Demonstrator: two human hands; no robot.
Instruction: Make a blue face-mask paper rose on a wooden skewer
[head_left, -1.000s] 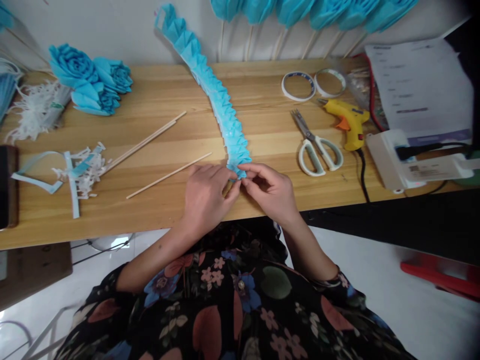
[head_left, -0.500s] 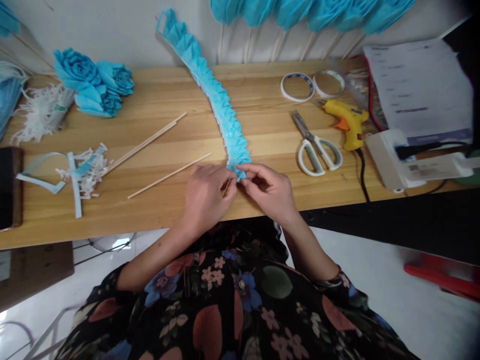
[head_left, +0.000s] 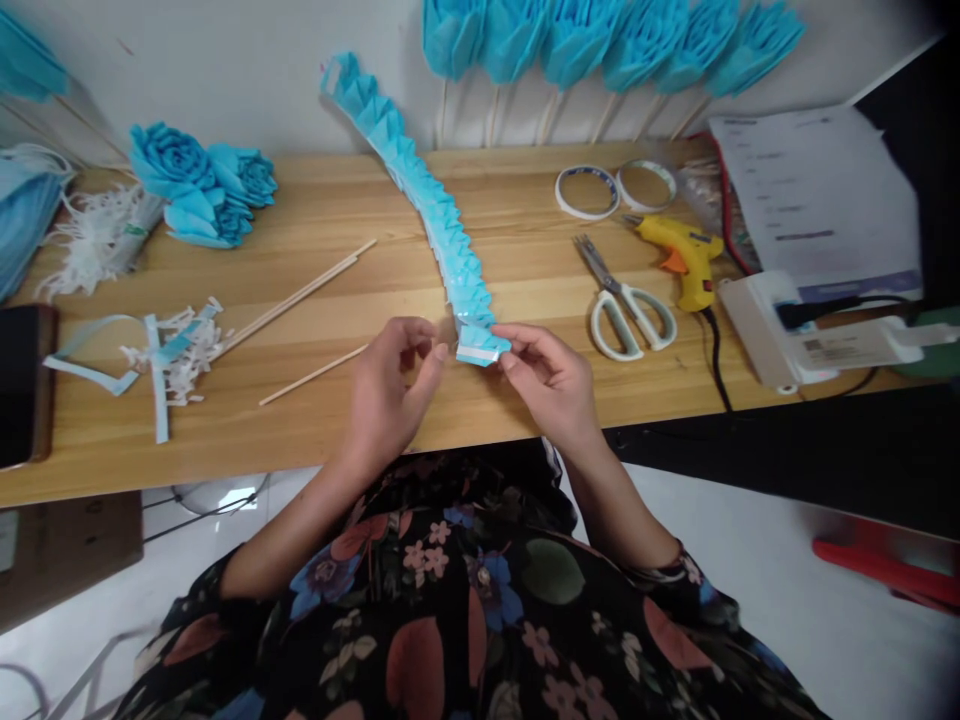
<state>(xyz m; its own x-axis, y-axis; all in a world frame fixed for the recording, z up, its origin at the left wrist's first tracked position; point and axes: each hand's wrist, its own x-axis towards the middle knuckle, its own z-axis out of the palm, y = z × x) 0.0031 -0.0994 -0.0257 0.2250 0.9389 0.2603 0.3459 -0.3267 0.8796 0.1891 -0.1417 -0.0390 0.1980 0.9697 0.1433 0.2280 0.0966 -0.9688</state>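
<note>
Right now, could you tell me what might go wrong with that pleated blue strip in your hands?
The right hand pinches only the near end of the pleated blue strip, so a tug could tear it or pull out pleats. The left hand seems to draw a thin clear film off that end; it might stick or snap.

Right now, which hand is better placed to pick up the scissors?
Right, probably. The right hand is nearer the scissors, which lie to its right on the table. It pinches the strip end, though; the left hand sits farther off.
</note>
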